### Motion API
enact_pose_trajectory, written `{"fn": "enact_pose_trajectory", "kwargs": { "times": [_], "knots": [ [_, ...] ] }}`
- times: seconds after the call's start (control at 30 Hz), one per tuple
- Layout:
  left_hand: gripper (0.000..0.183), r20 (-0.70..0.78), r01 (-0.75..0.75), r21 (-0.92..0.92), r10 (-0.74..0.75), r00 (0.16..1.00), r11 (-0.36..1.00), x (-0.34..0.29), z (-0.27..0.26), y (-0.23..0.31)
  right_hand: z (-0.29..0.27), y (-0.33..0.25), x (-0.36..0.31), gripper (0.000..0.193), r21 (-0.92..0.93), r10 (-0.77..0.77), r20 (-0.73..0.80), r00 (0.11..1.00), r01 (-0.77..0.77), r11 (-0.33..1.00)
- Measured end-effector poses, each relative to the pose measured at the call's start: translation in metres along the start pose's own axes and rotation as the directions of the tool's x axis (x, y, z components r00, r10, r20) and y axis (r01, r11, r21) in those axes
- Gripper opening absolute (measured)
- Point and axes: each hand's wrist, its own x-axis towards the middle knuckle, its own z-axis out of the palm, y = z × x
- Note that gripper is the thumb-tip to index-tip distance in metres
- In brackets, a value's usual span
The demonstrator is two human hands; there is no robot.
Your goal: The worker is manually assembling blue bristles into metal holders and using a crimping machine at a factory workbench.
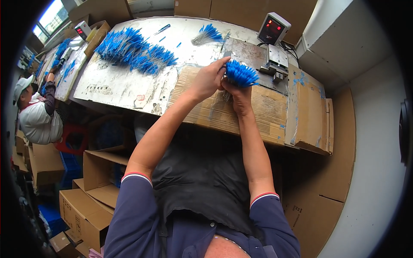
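Observation:
Both of my hands are over the cardboard-covered front of the workbench. A thick bundle of thin blue-tipped strips (241,74) is gripped in my right hand (240,98), its blue ends up and pale stems hanging below the fingers. My left hand (208,80) closes on the left side of the same bundle; some of its fingertips are hidden. Beyond them lies a smaller loose bunch of blue-tipped strips (208,34). To the left spreads a large pile of the same strips (124,47).
A small bench machine (276,62) and a red-digit display box (274,28) stand at the back right. Taped cardboard (307,112) covers the right corner. A blue pen-like tool (162,29) lies behind the pile. At far left a person (38,107) works; cartons (86,210) stand below.

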Motion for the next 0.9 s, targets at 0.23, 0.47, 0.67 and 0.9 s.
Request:
{"fn": "enact_pose_trajectory", "kwargs": {
  "times": [0.23,0.47,0.67,0.9],
  "knots": [
    [0.052,0.005,0.157,-0.488,-0.177,0.984,0.859,-0.007,0.007,0.004,-0.006,0.000,-0.002,0.030,-0.005,-0.037,-0.024,0.999,0.037,0.999],
    [0.046,0.350,0.352,-0.536,-0.178,0.920,0.767,-0.018,0.013,-0.024,-0.013,0.020,0.003,0.030,-0.218,-0.190,0.126,0.974,0.214,0.952],
    [0.037,0.332,0.428,-0.638,-0.273,0.903,0.641,-0.026,0.019,-0.019,-0.027,0.007,-0.001,0.035,-0.201,-0.021,0.165,0.986,0.054,0.978],
    [0.027,0.321,0.446,-0.791,-0.336,0.885,0.420,-0.028,0.035,-0.016,-0.035,0.010,0.003,0.048,-0.087,0.000,0.229,0.973,0.020,0.996]
  ]
}}
